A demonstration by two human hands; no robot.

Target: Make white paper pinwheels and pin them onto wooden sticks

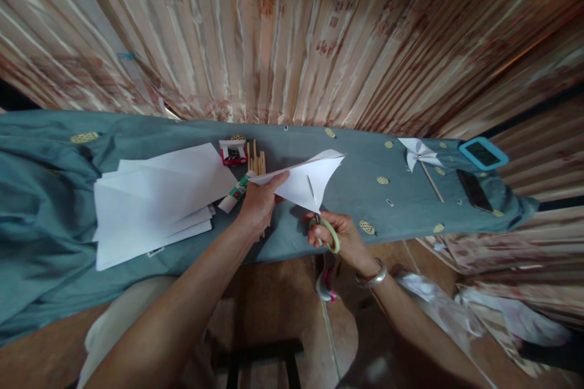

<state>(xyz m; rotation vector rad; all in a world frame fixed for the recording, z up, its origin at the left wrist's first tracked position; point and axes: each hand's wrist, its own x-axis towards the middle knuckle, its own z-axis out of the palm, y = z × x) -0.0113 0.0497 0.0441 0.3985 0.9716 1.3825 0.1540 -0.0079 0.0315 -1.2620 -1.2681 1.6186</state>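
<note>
blk phone (pixel 474 189) nr blue-framed device (pixel 484 153), w/ patterned curtain (pixel 292 55) bhd & brown flr (pixel 269 292) below.

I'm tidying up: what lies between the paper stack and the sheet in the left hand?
In the head view, a green-and-white tube, wooden sticks and a small red box lie between them.

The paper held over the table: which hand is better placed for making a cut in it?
Probably the right hand: it holds the green-handled scissors, and one blade shows against the held paper. The left hand grips that paper's left end.
</note>
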